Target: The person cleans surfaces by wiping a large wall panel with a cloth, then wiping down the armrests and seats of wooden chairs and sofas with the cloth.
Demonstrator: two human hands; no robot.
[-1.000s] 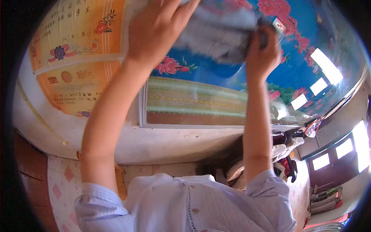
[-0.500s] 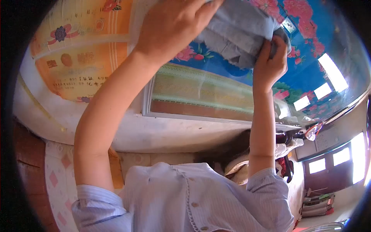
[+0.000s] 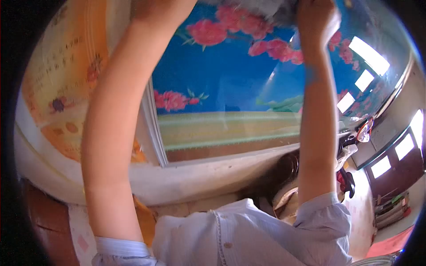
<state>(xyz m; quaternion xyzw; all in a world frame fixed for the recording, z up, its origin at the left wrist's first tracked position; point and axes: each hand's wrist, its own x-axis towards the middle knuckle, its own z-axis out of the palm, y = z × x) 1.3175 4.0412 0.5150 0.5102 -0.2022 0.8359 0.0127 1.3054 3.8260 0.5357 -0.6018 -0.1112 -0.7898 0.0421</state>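
The grey cloth (image 3: 262,6) is cut off by the top edge of the view, blurred, in front of a glossy blue panel (image 3: 213,80) with pink flowers. My right hand (image 3: 317,20) is at the cloth's right end, its fingers closed on it. Of my left hand (image 3: 166,6), only the back and wrist show at the top edge; its fingers are out of view, so whether it touches the cloth cannot be seen.
Orange printed certificates (image 3: 57,71) hang on the pale wall left of the panel's metal frame (image 3: 153,128). Below right are dark and pale bundled items (image 3: 287,199). A dark door with bright panes (image 3: 399,170) and a stack of papers (image 3: 392,210) are at the far right.
Both hands and the cloth have moved upward, partly out of view. More of the blue panel shows between the arms, and my left hand's fingers have left the picture.
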